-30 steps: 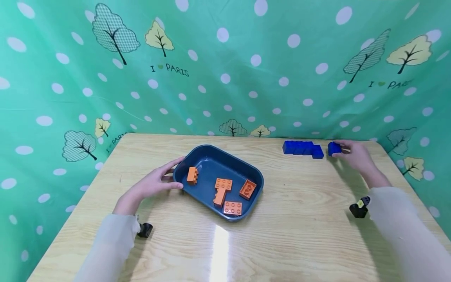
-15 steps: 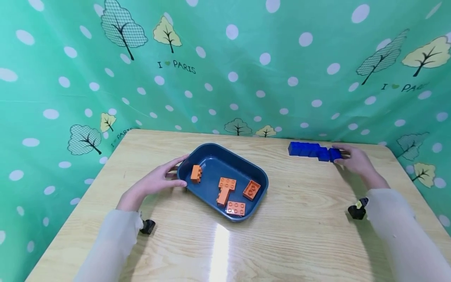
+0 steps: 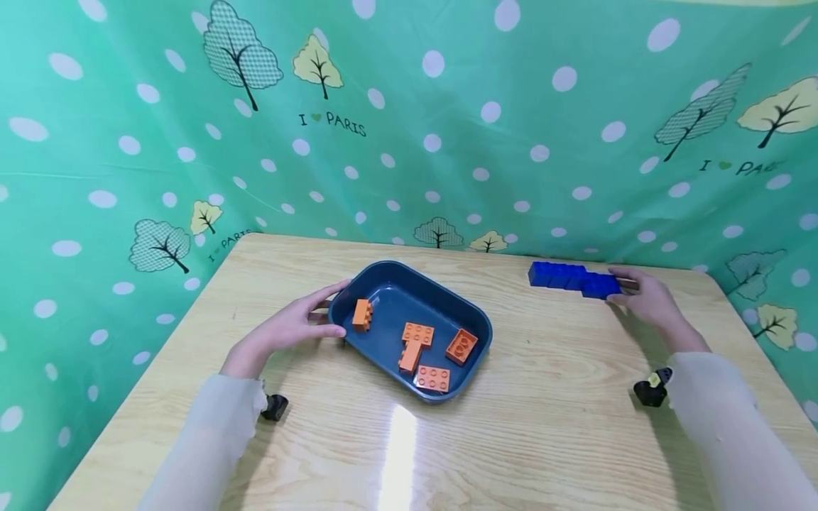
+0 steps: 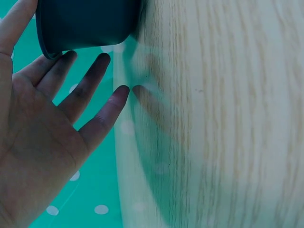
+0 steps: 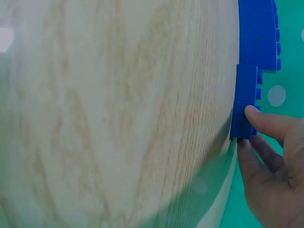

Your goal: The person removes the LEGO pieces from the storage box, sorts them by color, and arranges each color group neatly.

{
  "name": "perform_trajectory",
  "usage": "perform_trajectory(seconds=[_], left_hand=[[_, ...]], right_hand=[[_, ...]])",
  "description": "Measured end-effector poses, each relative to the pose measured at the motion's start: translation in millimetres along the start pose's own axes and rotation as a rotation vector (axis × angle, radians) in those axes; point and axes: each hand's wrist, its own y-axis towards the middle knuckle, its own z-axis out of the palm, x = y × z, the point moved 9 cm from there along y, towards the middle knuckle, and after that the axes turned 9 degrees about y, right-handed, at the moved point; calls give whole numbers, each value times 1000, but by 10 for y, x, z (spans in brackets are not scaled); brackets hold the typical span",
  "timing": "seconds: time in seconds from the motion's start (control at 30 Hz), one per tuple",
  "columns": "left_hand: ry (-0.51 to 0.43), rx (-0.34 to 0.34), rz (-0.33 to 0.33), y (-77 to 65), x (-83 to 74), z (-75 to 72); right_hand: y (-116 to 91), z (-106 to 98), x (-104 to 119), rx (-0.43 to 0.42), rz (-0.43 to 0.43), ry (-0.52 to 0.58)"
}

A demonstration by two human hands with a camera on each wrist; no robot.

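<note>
My left hand rests against the left end of a dark blue tray, thumb at the near rim and index finger at the far rim. In the left wrist view its other fingers are spread and fairly straight beside the tray wall. At the back right, my right hand pinches a blue toy building brick between thumb and fingers. That brick sits flush with the end of a row of blue bricks; the row steps toward me at its right part.
Inside the tray lie several orange building bricks, some upright and one upside down. The wooden table backs onto a green patterned cloth. Black wrist cameras hang under both sleeves.
My right hand has moved the blue brick left, closing its gap to the row. The left hand has stayed at the tray, and the head view has shifted slightly.
</note>
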Motion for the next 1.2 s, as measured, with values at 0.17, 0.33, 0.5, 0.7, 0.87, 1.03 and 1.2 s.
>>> perform_trajectory(seconds=[0.17,0.33,0.5,0.7,0.87,1.03,1.2], left_hand=[[-12,2,-13,24,22,7],[3,4,-8,33,13,16],[-8,10,4,57,-17,17],[-6,10,-2,25,7,-2],[-11,12,15,38,7,-16],[-19,15,17,36,9,-19],[-35,21,9,28,15,-4]], right_hand=[[-85,-43,54,-39,-15,29],[-208,-100,206,-118,-48,96],[-344,-104,413,-170,-94,96],[-426,29,726,-189,-168,133],[-469,173,1010,-182,-270,169],[-509,401,1319,-139,-386,242],[-554,696,1577,-64,-424,286]])
